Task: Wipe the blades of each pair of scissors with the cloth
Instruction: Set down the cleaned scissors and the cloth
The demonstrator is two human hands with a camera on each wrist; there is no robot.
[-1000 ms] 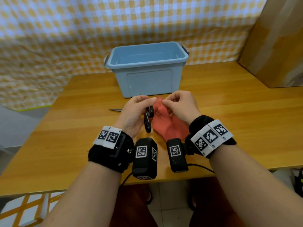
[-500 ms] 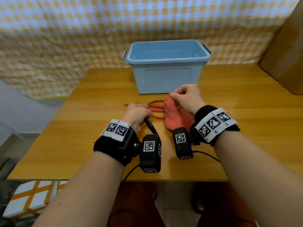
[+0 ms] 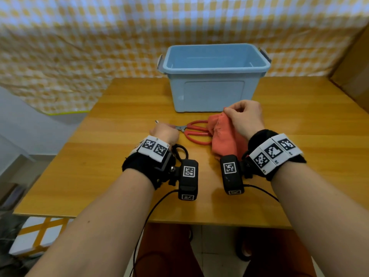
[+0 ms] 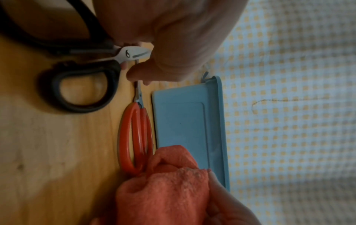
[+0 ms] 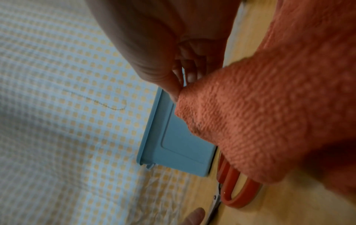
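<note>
— On the worktop (image 3: 299,176), how do the two pairs lie, and who holds what?

— The black-handled scissors (image 4: 80,73) lie flat near the front edge, under the left hand (image 3: 164,133). In the left wrist view that hand's fingers are curled down onto the metal near the pivot, seemingly gripping it. The red-handled scissors (image 3: 196,131) lie just beyond, closed, blades pointing left, in front of the blue bin (image 3: 214,76). The right hand (image 3: 244,118) pinches the orange cloth (image 3: 225,140) between thumb and fingertips; the cloth hangs bunched, draped over the ends of the red handles.

— So how far along is the wiping?

— Hard to say for certain. The cloth touches no blade at present, and neither pair shows whether it is clean. A fair guess is that this is a changeover between pairs. The left hand sits close to the red pair's blades, so that pair probably remains — perhaps both do.
</note>
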